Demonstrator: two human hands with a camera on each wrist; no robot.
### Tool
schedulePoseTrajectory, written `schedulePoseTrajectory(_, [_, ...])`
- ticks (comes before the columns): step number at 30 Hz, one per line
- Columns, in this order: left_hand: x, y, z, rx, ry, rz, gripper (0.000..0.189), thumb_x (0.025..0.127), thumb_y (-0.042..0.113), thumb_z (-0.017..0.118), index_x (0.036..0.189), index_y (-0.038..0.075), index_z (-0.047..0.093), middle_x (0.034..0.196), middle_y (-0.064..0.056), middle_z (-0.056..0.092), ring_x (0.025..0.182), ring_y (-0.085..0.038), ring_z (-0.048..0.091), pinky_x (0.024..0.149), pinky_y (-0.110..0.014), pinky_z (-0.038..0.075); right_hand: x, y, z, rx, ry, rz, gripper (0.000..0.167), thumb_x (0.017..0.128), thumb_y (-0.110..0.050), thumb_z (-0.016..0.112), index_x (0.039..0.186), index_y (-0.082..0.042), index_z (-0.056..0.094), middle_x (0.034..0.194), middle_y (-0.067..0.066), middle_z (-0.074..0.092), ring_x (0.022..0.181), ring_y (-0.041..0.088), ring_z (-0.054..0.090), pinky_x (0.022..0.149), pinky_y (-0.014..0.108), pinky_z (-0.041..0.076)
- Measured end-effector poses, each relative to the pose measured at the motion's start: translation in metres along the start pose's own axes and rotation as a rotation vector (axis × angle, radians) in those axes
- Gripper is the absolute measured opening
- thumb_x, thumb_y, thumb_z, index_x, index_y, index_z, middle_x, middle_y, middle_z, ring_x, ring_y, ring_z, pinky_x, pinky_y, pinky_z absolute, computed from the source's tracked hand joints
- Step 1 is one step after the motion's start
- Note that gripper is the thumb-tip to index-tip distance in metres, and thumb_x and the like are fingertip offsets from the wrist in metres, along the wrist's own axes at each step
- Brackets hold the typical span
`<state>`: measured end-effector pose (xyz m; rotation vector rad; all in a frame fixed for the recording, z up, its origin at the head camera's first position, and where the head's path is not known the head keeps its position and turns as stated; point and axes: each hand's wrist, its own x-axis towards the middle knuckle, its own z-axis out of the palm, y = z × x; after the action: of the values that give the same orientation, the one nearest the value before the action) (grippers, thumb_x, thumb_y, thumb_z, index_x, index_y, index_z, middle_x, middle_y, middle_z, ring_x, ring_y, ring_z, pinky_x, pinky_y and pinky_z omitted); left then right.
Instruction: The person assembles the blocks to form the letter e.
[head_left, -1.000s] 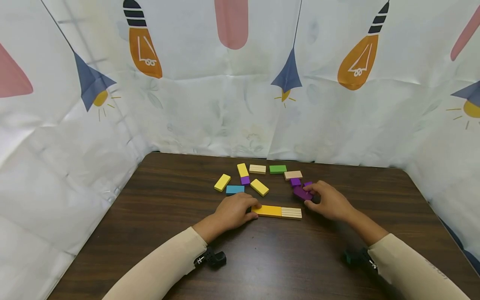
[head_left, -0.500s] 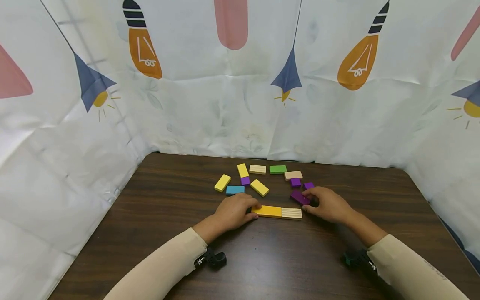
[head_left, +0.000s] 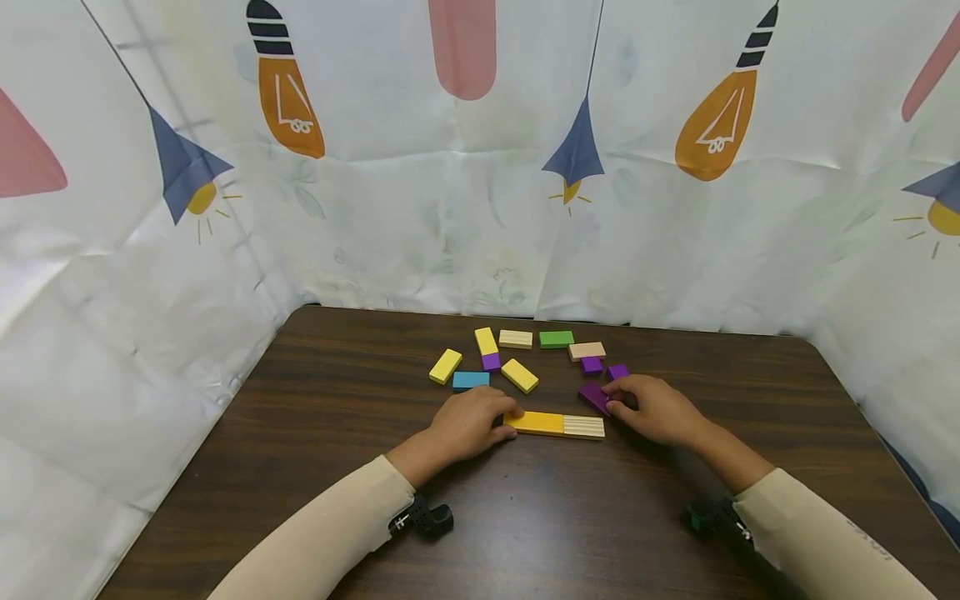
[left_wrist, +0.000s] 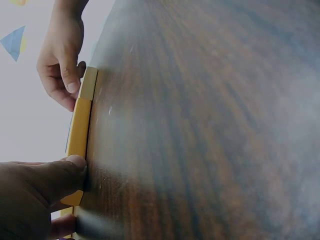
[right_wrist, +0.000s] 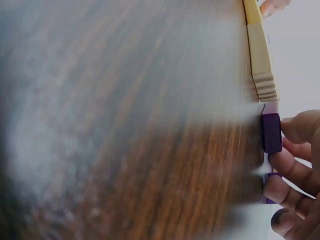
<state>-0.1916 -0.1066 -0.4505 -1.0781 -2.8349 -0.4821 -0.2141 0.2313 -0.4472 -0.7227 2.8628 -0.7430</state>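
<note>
While the left hand (head_left: 465,423) pinches the orange block (head_left: 540,423) at nine o'clock (apparently steadying it), the right hand (head_left: 654,410) pinches the dark purple block (head_left: 593,397) at its two o'clock.

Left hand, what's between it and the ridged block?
The head view shows the orange block there, left hand at one end, ridged block against the other.

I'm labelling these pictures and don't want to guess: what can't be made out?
Head view: part of the left end of the orange piece, covered by the left hand.
Head view: the right end of the dark purple block, behind the right hand.
Head view: the marking on the right sleeve, too small to read.
Head view: the near edge of the table, cut off by the bottom edge.
</note>
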Motion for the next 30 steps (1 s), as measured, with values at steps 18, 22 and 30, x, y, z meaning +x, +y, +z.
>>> schedulePoseTrajectory(18, [0.0005, 0.0009, -0.0014, -0.001, -0.004, -0.003, 0.022, 0.094, 0.031, 0.077, 0.113, 0.02, 0.076, 0.108, 0.006, 0.071, 0.105, -0.016, 0.065, 0.084, -0.036, 0.056, 0.0037, -0.0057, 0.003, 0.003, -0.011, 0.039, 0.029, 0.099, -0.026, 0.07, 0.123, -0.009, 0.072, 0.099, -0.007, 0.069, 0.088, 0.01, 0.061, 0.079, 0.04, 0.052])
schedulePoseTrajectory(22, [0.0008, 0.0007, -0.0015, 0.0, -0.003, -0.001, 0.022, 0.094, 0.031, 0.077, 0.113, 0.02, 0.076, 0.108, 0.006, 0.071, 0.105, -0.016, 0.065, 0.084, -0.036, 0.055, 0.0043, -0.0055, 0.0036, 0.0, -0.008, 0.039, 0.03, 0.099, -0.026, 0.071, 0.123, -0.009, 0.072, 0.099, -0.007, 0.069, 0.088, 0.01, 0.061, 0.079, 0.04, 0.052])
schedulePoseTrajectory(30, [0.0007, 0.0006, -0.0013, 0.001, 0.001, 0.001, 0.022, 0.094, 0.03, 0.078, 0.113, 0.02, 0.076, 0.108, 0.006, 0.071, 0.105, -0.016, 0.065, 0.085, -0.036, 0.055, 0.0062, -0.0052, 0.0008, -0.015, 0.004, 0.022, 0.03, 0.099, -0.028, 0.071, 0.123, -0.01, 0.072, 0.099, -0.008, 0.069, 0.087, 0.011, 0.061, 0.078, 0.041, 0.052])
